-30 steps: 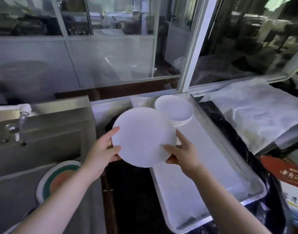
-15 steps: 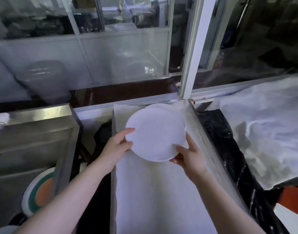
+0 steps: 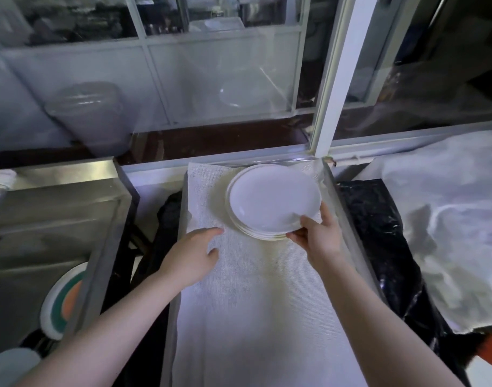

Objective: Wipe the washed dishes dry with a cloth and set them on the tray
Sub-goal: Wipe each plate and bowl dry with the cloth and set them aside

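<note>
- The top plate (image 3: 274, 202) lies on the stack of plates (image 3: 256, 233) at the far end of the tray (image 3: 348, 230), a little toward its right side; it looks seated, or all but seated
- The right hand (image 3: 320, 237) pinches the near right rim of that plate, thumb over the lip and fingers tucked below
- The left hand (image 3: 193, 255) holds nothing: its fingers are loose and spread low over the white liner cloth (image 3: 253, 317), just left of the stack; whether they touch the cloth I cannot tell
- To do this step well, I judge the rim should be lowered flat until the plate nests square on those beneath, and the fingers slid out sideways rather than pulled up, so the stack is not dragged toward the near side
- The top plate sits slightly to the right of the ones below; a small nudge left would centre it
- The tray's right wall runs close beside the right hand, leaving little room for the knuckles on withdrawal
- The window frame post (image 3: 334, 79) stands just beyond the far end of the tray, so a shove away from the person is unwise
- To the left, well apart, a steel sink (image 3: 52, 219) holds a plate with a green and orange pattern (image 3: 63, 300), perhaps next for drying
- To the right, crumpled white sheeting (image 3: 445, 219) covers a dark counter (image 3: 378, 247); neither blocks the work
</note>
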